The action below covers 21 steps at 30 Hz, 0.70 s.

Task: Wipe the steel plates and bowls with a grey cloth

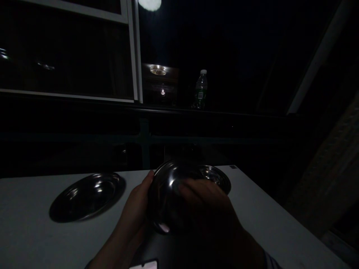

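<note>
though barely lit, plainly up on edge off the white table (28,231): steel plate (165,201), face tilted toward the camera, caught between both hands. left hand (137,203) curled round the plate's left rim, thumb over the lip, gripping, about half closed. right hand (207,196) laid across the plate's face, fingers loosely bent, resting on the metal rather than clasping it; no telling of any cloth under the palm. best done, by the look of it, with the rim grip kept firm and the right hand's pressure light, plate kept low over the table. out to the left of the left hand, a second steel plate (86,196) lying flat. just beyond the right hand, a third plate (217,175). far past both hands, a water bottle (201,89) on a ledge.
</note>
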Motion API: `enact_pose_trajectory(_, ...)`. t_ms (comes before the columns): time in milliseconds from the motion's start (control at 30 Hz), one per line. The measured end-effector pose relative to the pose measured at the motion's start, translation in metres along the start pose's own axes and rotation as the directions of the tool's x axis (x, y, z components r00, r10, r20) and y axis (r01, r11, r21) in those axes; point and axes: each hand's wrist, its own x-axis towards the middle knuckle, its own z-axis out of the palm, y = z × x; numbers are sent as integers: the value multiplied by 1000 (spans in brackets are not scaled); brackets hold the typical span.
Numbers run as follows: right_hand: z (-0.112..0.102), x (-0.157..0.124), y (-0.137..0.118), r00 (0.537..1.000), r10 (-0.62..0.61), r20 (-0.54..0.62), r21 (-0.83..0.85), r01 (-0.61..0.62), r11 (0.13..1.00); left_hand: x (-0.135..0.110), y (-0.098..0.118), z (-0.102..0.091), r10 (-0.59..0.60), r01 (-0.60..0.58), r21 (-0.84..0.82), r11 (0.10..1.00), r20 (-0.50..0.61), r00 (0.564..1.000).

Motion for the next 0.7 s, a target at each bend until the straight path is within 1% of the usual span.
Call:
enact_pose_trajectory(67,1,1,-1,997,72,-4,-7,-72,997,-1,-1,0,-9,8,5,1000,14,1000)
enact_pose_trajectory(100,3,1,-2,996,87,9,-8,-87,996,-1,-2,0,-15,15,11,1000,18,1000)
enact_pose_trajectory(233,6,0,-6,997,-37,62,21,36,999,-1,-5,-1,-37,36,38,999,34,999)
enact_pose_trajectory(300,4,0,-4,996,26,85,24,-29,999,0,-6,-1,-40,38,51,998,40,998)
enact_pose_trajectory(367,2,0,-2,988,115,100,0,-116,993,0,-7,-1,-43,40,62,997,46,998)
enact_pose_trajectory(400,1,1,-3,986,126,108,-10,-125,992,1,-7,-1,-52,49,60,997,52,997)
enact_pose_trajectory(433,1,1,-5,987,114,111,-14,-113,994,1,-8,0,-66,63,48,997,58,996)
enact_pose_trajectory(533,2,2,-12,997,-12,82,3,12,1000,1,-7,0,-89,89,10,996,66,994)
enact_pose_trajectory(567,3,2,-13,998,-31,61,2,31,1000,1,-6,1,-86,86,5,996,57,995)
enact_pose_trajectory(633,2,3,-9,999,-16,34,-18,17,1000,-1,-4,2,-75,74,13,997,40,996)
enact_pose_trajectory(700,-1,2,-3,997,57,54,-77,-53,996,-2,-2,4,-77,77,19,997,34,996)
